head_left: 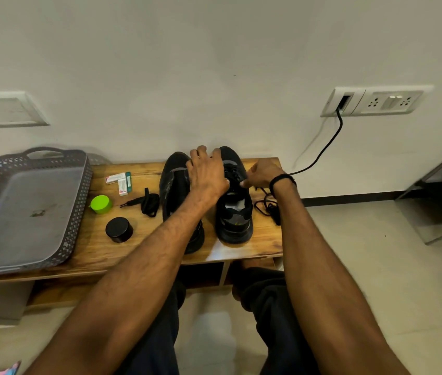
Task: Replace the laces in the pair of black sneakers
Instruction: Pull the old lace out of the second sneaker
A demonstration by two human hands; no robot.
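Half one sneaker point(172, 190) hides under left hand point(207, 173); right hand point(261, 175) grip unclear.

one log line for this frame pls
task: lace swap, in progress | left hand: holds right sneaker | right hand: pinches lace at its eyelets | spare lace: bundled on bench, untouched

One camera, on my head, wide-angle. It looks forward and down along both my arms, close in. My left hand point(209, 171) and right hand point(261, 175) sit mid-frame at arm's reach over the bench point(267, 236). The wall point(214, 63) fills the top, my legs the bottom edge.
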